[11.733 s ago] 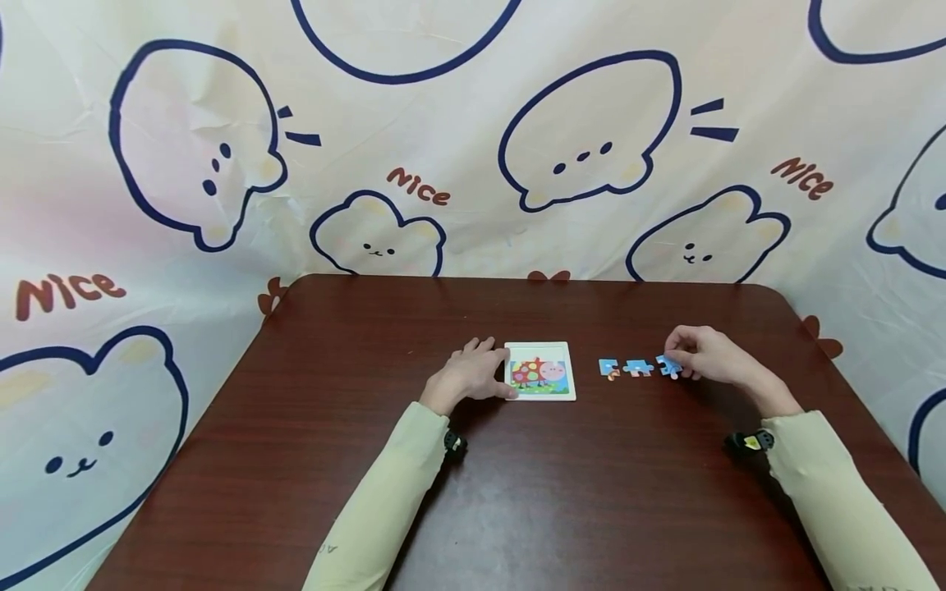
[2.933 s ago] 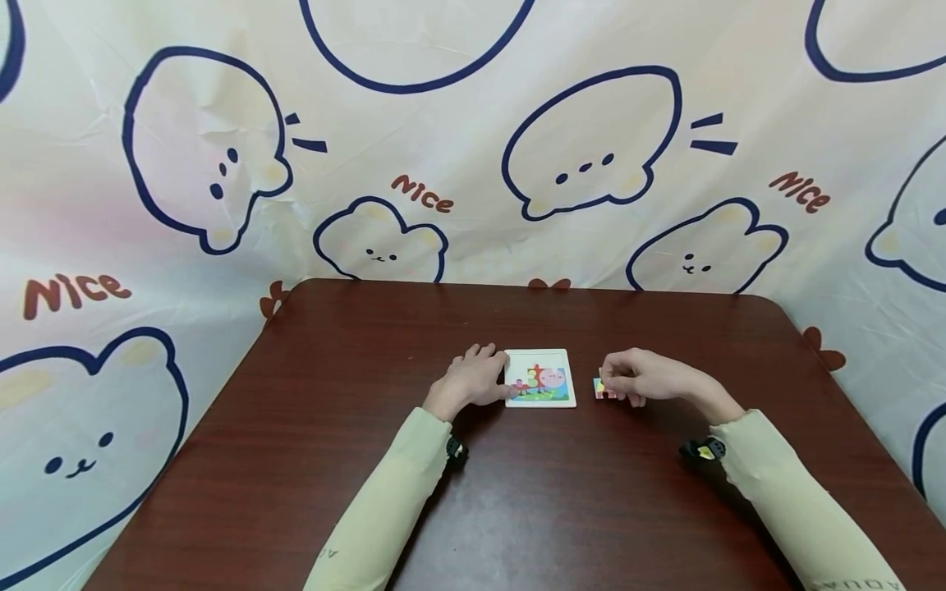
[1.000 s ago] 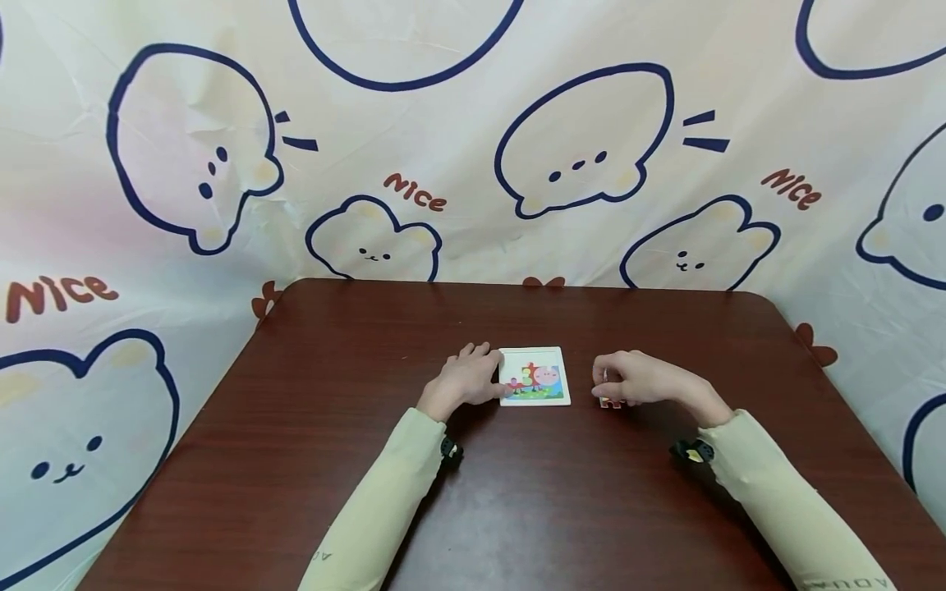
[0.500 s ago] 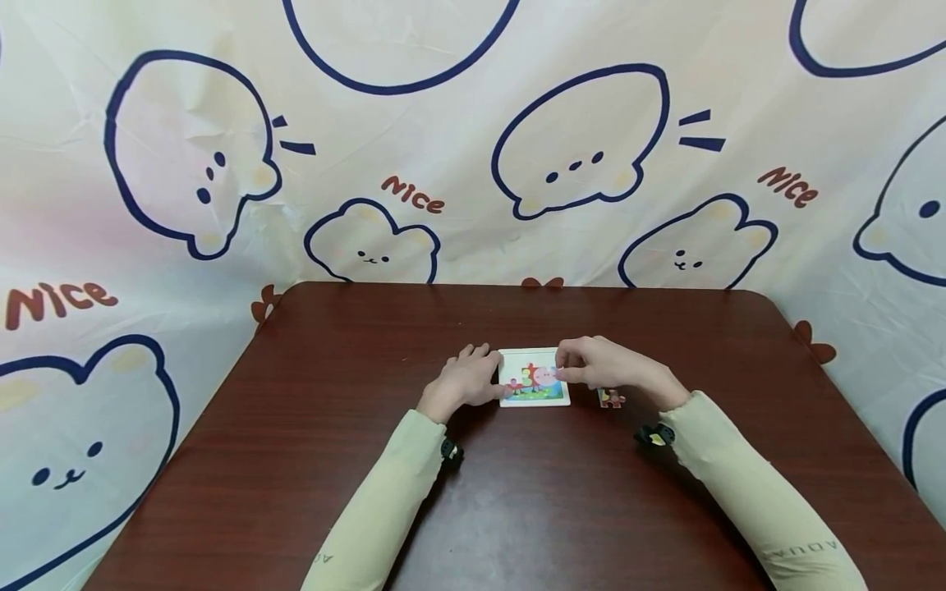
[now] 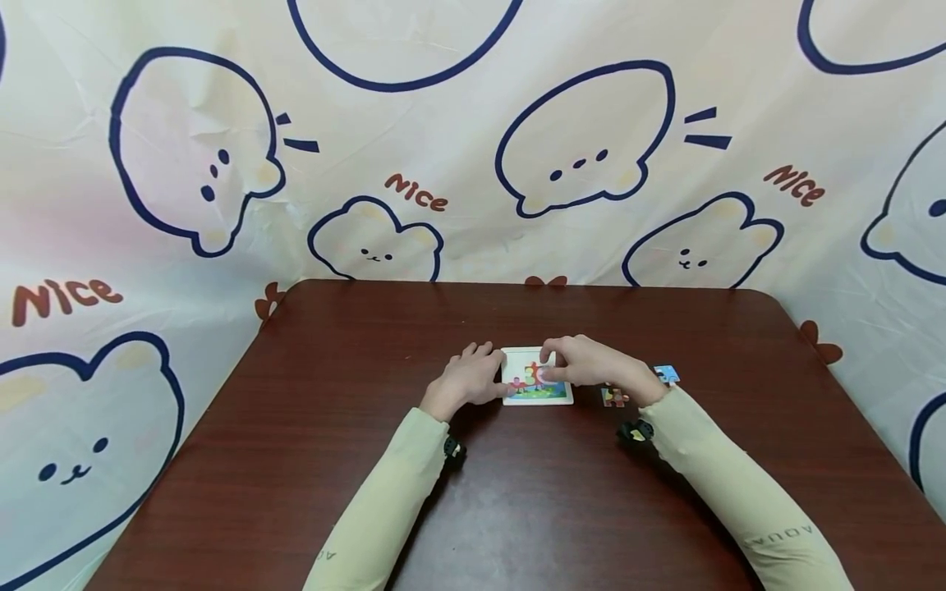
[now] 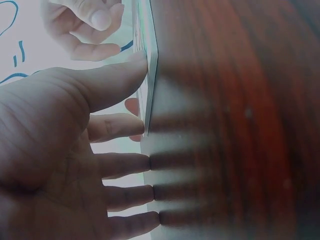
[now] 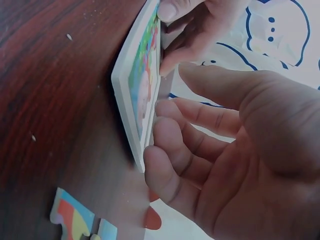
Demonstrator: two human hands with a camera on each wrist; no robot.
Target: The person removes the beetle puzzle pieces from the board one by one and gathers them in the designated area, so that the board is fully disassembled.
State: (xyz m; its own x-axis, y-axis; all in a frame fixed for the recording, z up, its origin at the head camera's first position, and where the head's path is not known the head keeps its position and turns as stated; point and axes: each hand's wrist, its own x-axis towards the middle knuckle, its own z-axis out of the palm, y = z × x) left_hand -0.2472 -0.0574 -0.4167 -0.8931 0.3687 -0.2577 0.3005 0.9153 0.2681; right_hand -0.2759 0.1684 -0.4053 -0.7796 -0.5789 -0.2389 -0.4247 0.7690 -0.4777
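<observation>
Resting on the worktop (image 5: 369, 345), the left hand (image 5: 468, 377) has straight fingers, its thumb on the left rim of the puzzle tray (image 5: 521, 356); the right hand (image 5: 597, 363) loosely curls its fingers over the tray's right half, gripping nothing. Puzzle pieces (image 5: 667, 374) lie to the right.

Left hand (image 5: 466, 377), fingers (image 6: 125, 166) straight (slightly parted), right hand (image 5: 587, 361), fingers (image 7: 167, 134) bent, thumb (image 7: 215, 86) apart

Open tabletop (image 5: 554, 501) gives you passage on the near side of your right fingers (image 7: 159, 162); leftward, your left fingers (image 6: 125, 165) obstruct the white tray's (image 7: 123, 107) edge; rightward, loose puzzle pieces (image 5: 613, 399) obstruct a low path.
</observation>
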